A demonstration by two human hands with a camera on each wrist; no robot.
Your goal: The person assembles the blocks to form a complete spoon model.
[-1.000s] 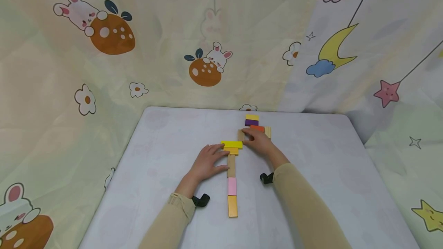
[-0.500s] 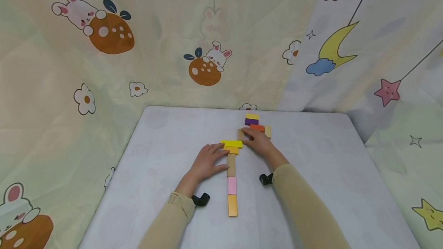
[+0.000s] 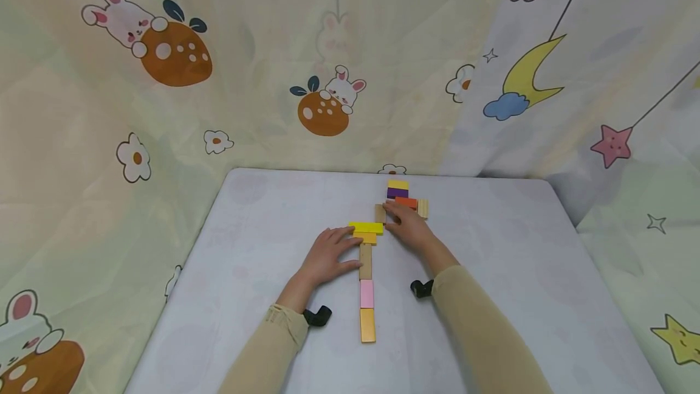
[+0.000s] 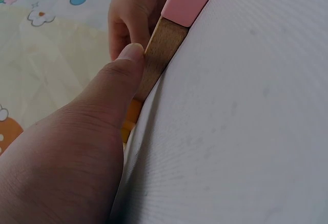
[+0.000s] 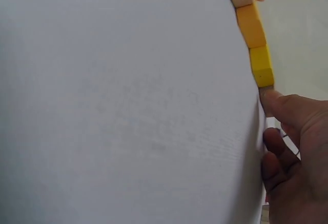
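Note:
A line of small wooden blocks lies on the white tabletop. My left hand (image 3: 328, 257) rests at its left side, fingertips at the bright yellow block (image 3: 366, 228) and orange-yellow block (image 3: 364, 238). Its thumb touches the side of the long plain wooden block (image 3: 366, 261), as the left wrist view shows too. My right hand (image 3: 412, 228) is beside a shorter plain wooden block (image 3: 380, 213), thumb and index finger near its right side. In the right wrist view that thumb is against this block (image 5: 266, 94), with other fingers (image 5: 277, 144) bent below.
Towards me the line continues with a pink block (image 3: 367, 294) and a golden block (image 3: 368, 326). Beyond my right hand lie a red-orange block (image 3: 406, 202), a striped pale block (image 3: 423, 208), a purple block (image 3: 398, 193) and a yellow block (image 3: 398, 184). A printed cloth (image 3: 251, 78) hangs behind.
My right hand has shifted slightly right, its index fingertip drawing off the shorter plain wooden block. The left hand and the blocks have stayed put.

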